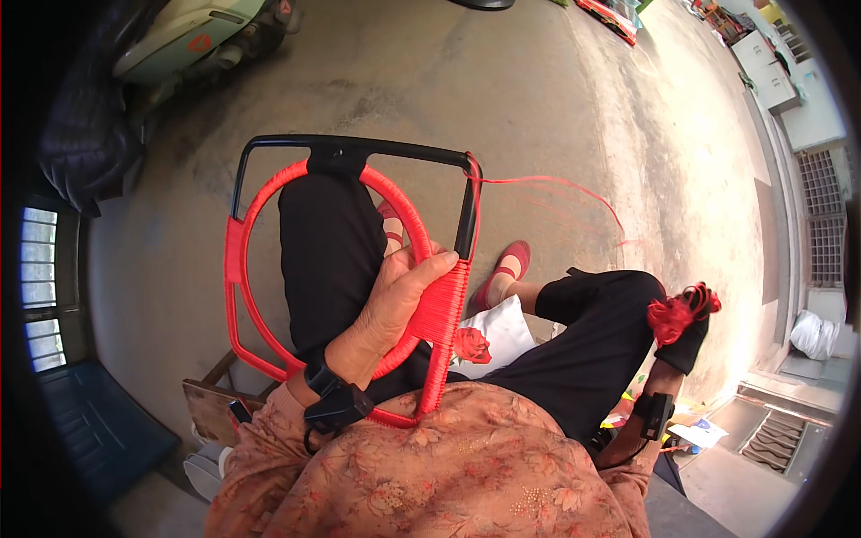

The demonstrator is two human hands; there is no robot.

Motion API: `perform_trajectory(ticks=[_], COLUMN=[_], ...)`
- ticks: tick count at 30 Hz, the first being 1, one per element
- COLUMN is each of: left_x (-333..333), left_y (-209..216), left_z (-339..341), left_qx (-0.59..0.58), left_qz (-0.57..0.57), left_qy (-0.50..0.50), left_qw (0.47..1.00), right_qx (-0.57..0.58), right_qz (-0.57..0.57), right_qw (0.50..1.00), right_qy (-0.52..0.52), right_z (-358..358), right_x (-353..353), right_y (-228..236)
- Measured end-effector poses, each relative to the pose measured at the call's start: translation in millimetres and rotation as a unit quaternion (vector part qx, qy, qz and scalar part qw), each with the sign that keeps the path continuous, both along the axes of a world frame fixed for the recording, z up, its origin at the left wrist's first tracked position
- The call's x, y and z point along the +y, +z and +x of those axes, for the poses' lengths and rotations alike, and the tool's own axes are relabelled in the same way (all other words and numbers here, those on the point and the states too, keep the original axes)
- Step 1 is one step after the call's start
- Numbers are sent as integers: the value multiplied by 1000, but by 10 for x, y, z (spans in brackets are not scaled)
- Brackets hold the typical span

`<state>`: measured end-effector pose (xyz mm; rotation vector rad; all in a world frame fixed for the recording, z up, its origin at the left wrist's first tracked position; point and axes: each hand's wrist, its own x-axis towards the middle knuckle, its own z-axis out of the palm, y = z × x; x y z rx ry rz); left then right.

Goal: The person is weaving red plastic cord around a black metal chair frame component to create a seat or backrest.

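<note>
A black square frame (386,148) with a ring inside lies across my lap, its ring and lower parts wrapped in red cord. My left hand (395,296) is closed on the frame's right side, its thumb pressing on a wide band of tightly wound red cord (441,305). Above the thumb, part of the right bar is bare black. A loose strand of red cord (556,182) runs from the upper right corner out to the right and fades from sight. Beyond my right knee, my right hand (689,348), dark and mostly covered, grips a bundle of red cord (677,314); its fingers are hardly visible.
A white cloth with a printed rose (502,336) lies between my legs. By my left side is a wooden stool (211,399). A scooter (193,40) stands far left, white cabinets (767,72) far right. Colourful packets (619,412) lie near my right forearm.
</note>
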<state>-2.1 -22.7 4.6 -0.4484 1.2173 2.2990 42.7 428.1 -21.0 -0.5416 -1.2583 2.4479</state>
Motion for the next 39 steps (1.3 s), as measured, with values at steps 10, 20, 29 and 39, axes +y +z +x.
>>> perform_trajectory(ticks=[10,20,29,39], left_x=[31,-5,-43,-26], left_y=[-13,-57,-43,-71], left_z=[23,-47,-41,-38], left_qx=[38,62,46,28], left_qz=[-83,-58,18,70], left_qy=[-8,23,-1,-4], left_qw=[996,996,999,997], right_qx=[-69,-169,-59,-24], right_qz=[26,35,-88,-243], right_qw=[932,808,927,911], right_qy=[354,563,361,333], right_z=[-874,-699,-247,-474], right_x=[-2265,-2308,-2020,-2143], right_y=[146,-104,205,126])
